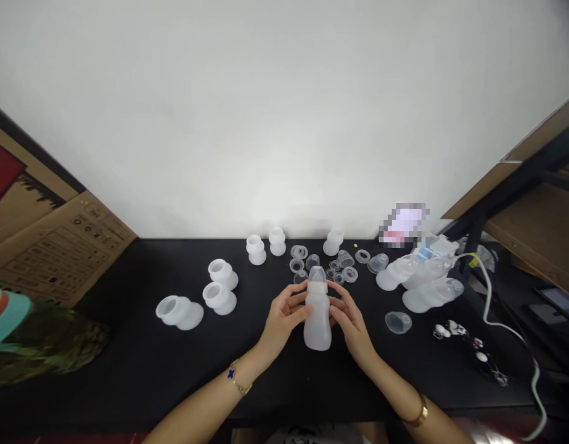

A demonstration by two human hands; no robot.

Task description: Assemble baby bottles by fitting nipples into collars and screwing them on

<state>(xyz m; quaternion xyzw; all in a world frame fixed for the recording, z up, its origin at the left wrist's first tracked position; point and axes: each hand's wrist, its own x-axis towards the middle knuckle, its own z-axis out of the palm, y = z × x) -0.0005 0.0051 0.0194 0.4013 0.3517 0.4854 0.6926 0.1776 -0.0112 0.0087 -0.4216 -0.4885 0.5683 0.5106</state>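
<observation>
While the left hand (284, 314) curls round one side of a frosted bottle (317, 330), the right hand (353, 324) closes on the other, so both hold it between thumbs and fingers. The bottle is above the near middle of the black table (140, 370), roughly upright, with a white collar (317, 287) and a clear dome (317, 273) on top; whether its base touches the surface, I cannot tell. A thin bracelet (237, 377) with a blue charm circles the left wrist, and a gold bangle (421, 412) the right.

Just behind the bottle is a loose scatter of clear rings (349, 274) and domes. Farther back, three open white bottles (256, 250) stand near the wall (284, 123), and three more are at the left. To the right, a lone clear dome (398, 322) lies near a group of capped bottles (431, 296). Beyond these come a small dark-and-white tangle (469, 345) and a white cable (490, 290). At the far left are a printed cardboard box (92, 246) and a teal-topped container (44, 345).
</observation>
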